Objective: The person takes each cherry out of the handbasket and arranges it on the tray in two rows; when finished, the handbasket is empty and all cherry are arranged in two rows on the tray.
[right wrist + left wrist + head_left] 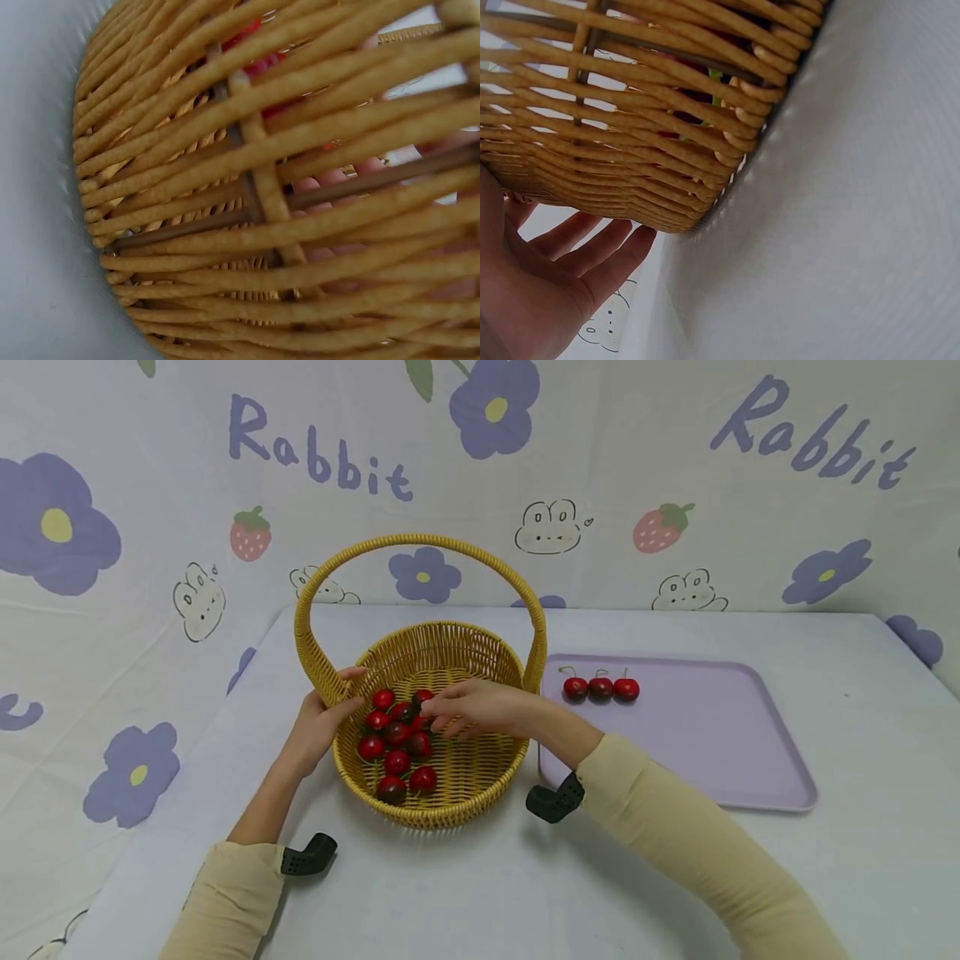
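Note:
A yellow wicker basket (442, 814) with a tall arched handle stands on the table, with several dark red cherries (397, 732) gathered in its left half. My left hand (313, 727) grips the basket's left side at the foot of the handle, thumb over the rim. In the left wrist view, other fingers (619, 259) lie against the outside of the wickerwork. Reaching over the right rim, my right hand (480, 706) is inside the basket, loosely bent fingertips right at the cherries and partly covering them. The right wrist view shows its fingers only through the weave.
A lilac tray (697, 743) lies to the right of the basket. Three stemmed cherries (601, 688) sit in a row near its back left corner. The white table (450, 902) meets a printed cloth backdrop (465, 485) behind the basket.

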`<control>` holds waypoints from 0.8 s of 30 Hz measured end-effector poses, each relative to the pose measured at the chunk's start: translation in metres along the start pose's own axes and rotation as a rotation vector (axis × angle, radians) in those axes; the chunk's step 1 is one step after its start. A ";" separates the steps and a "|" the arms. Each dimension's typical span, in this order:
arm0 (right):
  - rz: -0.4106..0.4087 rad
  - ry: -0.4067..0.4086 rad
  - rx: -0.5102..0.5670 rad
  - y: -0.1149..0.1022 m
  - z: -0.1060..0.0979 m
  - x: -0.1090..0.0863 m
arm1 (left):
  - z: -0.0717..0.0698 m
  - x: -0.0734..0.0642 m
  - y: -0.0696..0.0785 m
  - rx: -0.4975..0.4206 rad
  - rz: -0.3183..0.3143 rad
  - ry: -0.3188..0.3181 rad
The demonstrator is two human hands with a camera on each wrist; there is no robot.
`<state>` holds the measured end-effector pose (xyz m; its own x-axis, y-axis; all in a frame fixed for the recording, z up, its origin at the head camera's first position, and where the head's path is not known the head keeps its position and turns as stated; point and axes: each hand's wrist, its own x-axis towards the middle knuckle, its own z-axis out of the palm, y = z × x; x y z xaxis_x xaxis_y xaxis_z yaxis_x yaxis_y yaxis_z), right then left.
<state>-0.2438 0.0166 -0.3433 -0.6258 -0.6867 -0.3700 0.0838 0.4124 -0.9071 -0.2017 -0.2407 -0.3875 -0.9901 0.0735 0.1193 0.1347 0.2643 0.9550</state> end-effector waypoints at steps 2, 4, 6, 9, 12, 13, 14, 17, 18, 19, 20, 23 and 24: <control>0.011 0.014 -0.015 0.000 0.002 0.002 | 0.000 0.000 0.000 0.000 0.001 0.000; 0.025 0.025 -0.027 0.000 0.003 0.004 | 0.000 0.000 0.000 0.001 0.001 0.000; 0.036 0.027 -0.032 -0.001 0.005 0.005 | 0.001 0.000 0.000 0.002 0.001 -0.002; 0.051 0.027 -0.043 -0.002 0.009 0.007 | 0.001 0.000 0.001 0.008 0.001 -0.002; 0.059 0.027 -0.057 -0.002 0.012 0.009 | 0.000 0.000 0.001 0.012 0.003 -0.003; 0.063 0.028 -0.067 -0.002 0.012 0.010 | 0.000 0.000 0.001 0.014 0.003 -0.002; 0.067 0.028 -0.075 -0.002 0.013 0.012 | 0.000 0.000 0.001 0.015 0.003 -0.002; 0.066 0.024 -0.113 -0.002 0.015 0.014 | 0.000 0.000 0.001 0.016 0.004 -0.002; 0.065 0.021 -0.128 -0.002 0.016 0.015 | 0.000 0.000 0.001 0.015 0.004 -0.002; 0.064 0.019 -0.141 -0.002 0.016 0.015 | 0.000 0.000 0.001 0.013 0.004 -0.002; 0.062 0.016 -0.157 -0.003 0.017 0.016 | 0.000 0.000 0.001 0.012 0.004 -0.002; 0.053 0.005 -0.208 -0.004 0.019 0.017 | 0.000 -0.001 0.000 0.011 0.002 -0.003; 0.049 0.001 -0.226 -0.004 0.019 0.017 | 0.000 -0.001 0.000 0.010 0.002 -0.003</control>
<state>-0.2402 -0.0081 -0.3501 -0.6260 -0.6619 -0.4123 -0.0616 0.5690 -0.8200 -0.2008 -0.2406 -0.3872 -0.9897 0.0767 0.1206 0.1372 0.2741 0.9519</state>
